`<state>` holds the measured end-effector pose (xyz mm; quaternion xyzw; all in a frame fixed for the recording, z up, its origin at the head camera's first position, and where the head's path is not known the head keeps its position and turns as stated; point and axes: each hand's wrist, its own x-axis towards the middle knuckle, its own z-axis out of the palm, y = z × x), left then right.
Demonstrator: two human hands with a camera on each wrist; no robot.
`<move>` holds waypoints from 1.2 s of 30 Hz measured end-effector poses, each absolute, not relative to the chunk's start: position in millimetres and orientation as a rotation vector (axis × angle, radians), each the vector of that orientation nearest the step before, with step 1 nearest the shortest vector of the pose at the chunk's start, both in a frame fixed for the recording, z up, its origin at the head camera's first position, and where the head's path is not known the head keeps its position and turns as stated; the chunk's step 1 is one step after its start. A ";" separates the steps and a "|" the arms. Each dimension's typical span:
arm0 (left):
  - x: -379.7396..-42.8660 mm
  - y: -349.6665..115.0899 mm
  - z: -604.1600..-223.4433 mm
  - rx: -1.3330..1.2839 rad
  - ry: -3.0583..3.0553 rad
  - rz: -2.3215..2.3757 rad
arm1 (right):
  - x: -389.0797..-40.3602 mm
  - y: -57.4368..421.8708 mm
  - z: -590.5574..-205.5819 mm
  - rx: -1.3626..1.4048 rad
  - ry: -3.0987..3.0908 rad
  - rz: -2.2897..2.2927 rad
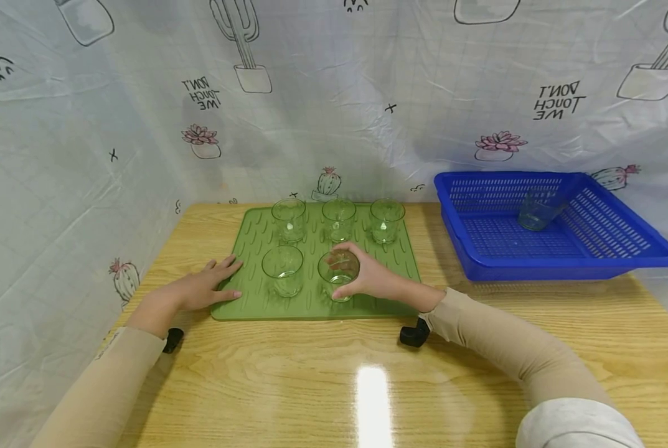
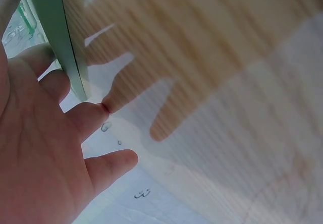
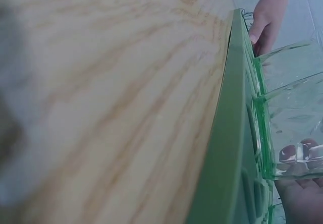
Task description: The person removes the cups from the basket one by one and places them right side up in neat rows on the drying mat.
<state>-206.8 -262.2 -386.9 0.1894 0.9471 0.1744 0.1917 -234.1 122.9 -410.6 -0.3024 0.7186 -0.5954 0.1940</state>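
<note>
A green ridged mat (image 1: 311, 309) lies on the wooden table. My right hand (image 1: 370, 275) holds a clear glass (image 1: 334, 266) at the front of the mat, thumb on the near side and fingers round the far side. To its left stands another glass (image 1: 282, 271). Behind them, three more glasses stand in a row: a left one (image 1: 289, 219), a middle one (image 1: 338, 219) and a right one (image 1: 386, 220). My left hand (image 1: 205, 287) rests at the mat's left edge, fingers spread. In the right wrist view the gripped glass (image 3: 298, 128) stands upright on the mat, seen sideways.
A blue plastic basket (image 1: 535, 272) stands at the back right of the table, with one glass (image 1: 537, 214) tilted inside it. A white printed sheet (image 1: 311, 124) hangs behind and to the left of the table (image 1: 266, 379).
</note>
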 end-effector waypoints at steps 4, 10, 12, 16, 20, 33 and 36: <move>-207.0 -262.2 -387.1 0.528 2.661 0.487 | -235.0 124.4 -411.1 -0.839 2.030 -1.651; -207.3 -261.9 -389.0 0.529 2.661 0.483 | -236.4 126.9 -413.4 -0.855 1.992 -1.656; -207.4 -261.8 -389.5 0.536 2.663 0.488 | -237.3 128.1 -414.0 -0.872 1.988 -1.651; -206.5 -261.8 -388.8 0.544 2.666 0.494 | -238.2 131.4 -413.0 -0.902 1.970 -1.643; -206.4 -261.8 -388.8 0.542 2.666 0.493 | -238.8 134.4 -412.5 -0.933 1.946 -1.643; -208.0 -263.4 -390.2 0.531 2.660 0.490 | -239.7 149.6 -402.9 -0.954 2.062 -1.596; -208.5 -264.7 -391.0 0.529 2.660 0.481 | -240.3 156.0 -398.8 -0.957 2.068 -1.607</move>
